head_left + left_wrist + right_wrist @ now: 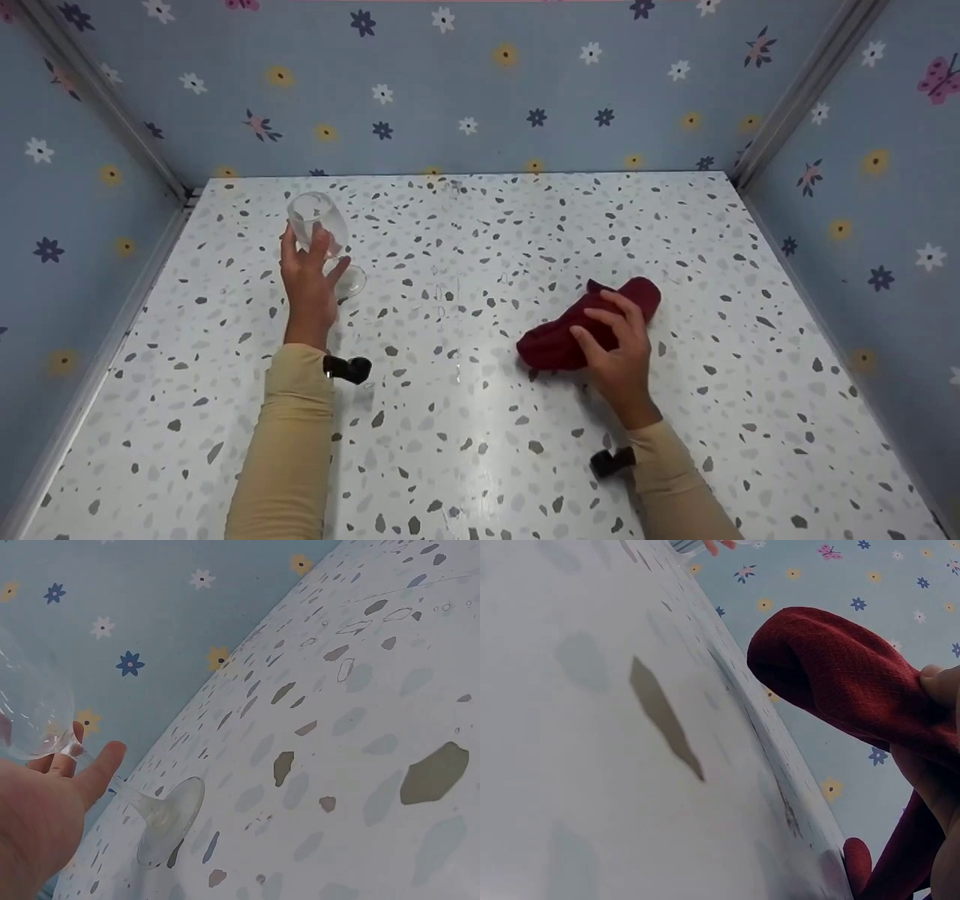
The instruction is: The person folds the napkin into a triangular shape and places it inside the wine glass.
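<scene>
At the left, my left hand (306, 289) holds a clear stemmed wine glass (309, 208), its fingers around the lower bowl and the top of the stem. The glass leans away, and its round foot (174, 823) shows close over the tabletop in the left wrist view. On the right side, my right hand (621, 367) grips a dark red cloth (551, 346), bunched into a long folded roll. From the right wrist, the cloth (832, 667) has a rounded folded end, with the thumb pressed on its upper face and fingers beneath.
Both hands are over a white speckled tabletop (465, 405). Blue flowered panels stand at the back (450, 82), left (67, 210) and right (885, 225), with grey metal posts (810, 82) at the corners.
</scene>
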`<state>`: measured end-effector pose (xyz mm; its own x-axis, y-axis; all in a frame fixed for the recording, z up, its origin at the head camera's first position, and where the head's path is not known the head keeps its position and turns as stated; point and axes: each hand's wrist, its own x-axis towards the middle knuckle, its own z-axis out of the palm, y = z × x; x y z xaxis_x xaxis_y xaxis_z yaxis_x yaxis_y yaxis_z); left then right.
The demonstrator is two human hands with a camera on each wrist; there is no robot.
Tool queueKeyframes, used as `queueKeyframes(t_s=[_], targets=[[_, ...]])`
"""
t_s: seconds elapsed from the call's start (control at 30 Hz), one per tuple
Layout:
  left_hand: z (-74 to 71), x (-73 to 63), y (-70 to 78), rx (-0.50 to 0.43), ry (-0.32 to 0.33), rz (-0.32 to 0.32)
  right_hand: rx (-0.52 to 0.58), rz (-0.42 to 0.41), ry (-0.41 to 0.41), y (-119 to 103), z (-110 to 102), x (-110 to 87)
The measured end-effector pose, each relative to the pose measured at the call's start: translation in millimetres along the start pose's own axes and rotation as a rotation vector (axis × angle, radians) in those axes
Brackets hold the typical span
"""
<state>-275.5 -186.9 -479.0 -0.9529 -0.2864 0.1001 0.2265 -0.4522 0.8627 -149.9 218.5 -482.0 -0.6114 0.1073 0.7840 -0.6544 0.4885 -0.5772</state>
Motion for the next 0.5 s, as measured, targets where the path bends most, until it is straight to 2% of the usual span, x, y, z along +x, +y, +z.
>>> queueKeyframes(t_s=[0.17, 0.5], targets=[[-1.9, 2.8, -1.9, 0.001, 0.007, -0.017, 0.005, -0.009, 0.003, 1.1, 0.1, -0.1], [-6.2, -1.3, -3.7, 0.096, -0.025, -0.004, -0.003, 0.001, -0.001, -0.5, 0.3, 0.8]])
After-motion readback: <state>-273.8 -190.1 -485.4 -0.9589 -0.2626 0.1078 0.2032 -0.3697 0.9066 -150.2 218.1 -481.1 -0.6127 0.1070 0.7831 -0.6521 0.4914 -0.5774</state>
